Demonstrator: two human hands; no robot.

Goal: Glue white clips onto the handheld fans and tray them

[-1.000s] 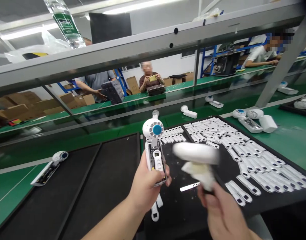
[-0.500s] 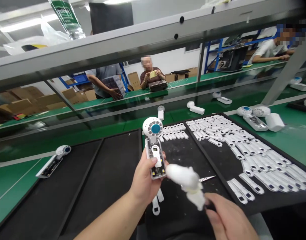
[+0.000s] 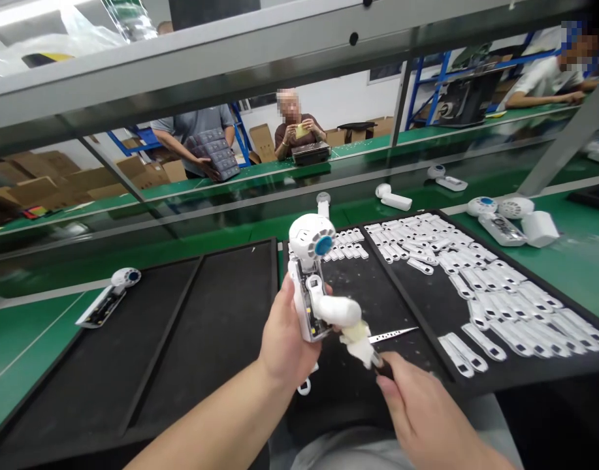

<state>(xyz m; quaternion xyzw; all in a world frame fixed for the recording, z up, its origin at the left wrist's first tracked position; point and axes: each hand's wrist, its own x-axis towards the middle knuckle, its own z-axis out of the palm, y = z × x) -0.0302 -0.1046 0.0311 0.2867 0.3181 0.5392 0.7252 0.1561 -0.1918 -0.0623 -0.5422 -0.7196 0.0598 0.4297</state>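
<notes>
My left hand [image 3: 284, 343] is wrapped round a white handheld fan [image 3: 306, 281] with a round head and a blue centre. The fan's handle stands open at the front, showing a dark circuit board and a white strip-shaped cover [image 3: 314, 287] on it. In my right hand [image 3: 421, 398] is a dark-handled, hammer-like tool [image 3: 339, 311] with a thick white rounded head, wrapped at its neck in pale material. That head overlaps the lower part of the strip; whether it touches cannot be made out. White tweezers-like pointed piece [image 3: 394, 335] lies on the tray behind the tool.
Black trays [image 3: 221, 352] cover the bench, the right one bearing rows of white strip covers [image 3: 505, 294]. Another open fan [image 3: 108, 297] lies at left; more fans [image 3: 394, 198] lie beyond the trays. A metal beam [image 3: 240, 59] crosses above. Co-workers [image 3: 299, 134] are at the far bench.
My right hand has brought the tool left and up, its head now over the fan's handle. The fan has turned, its blue centre now facing further right. My view has shifted slightly.
</notes>
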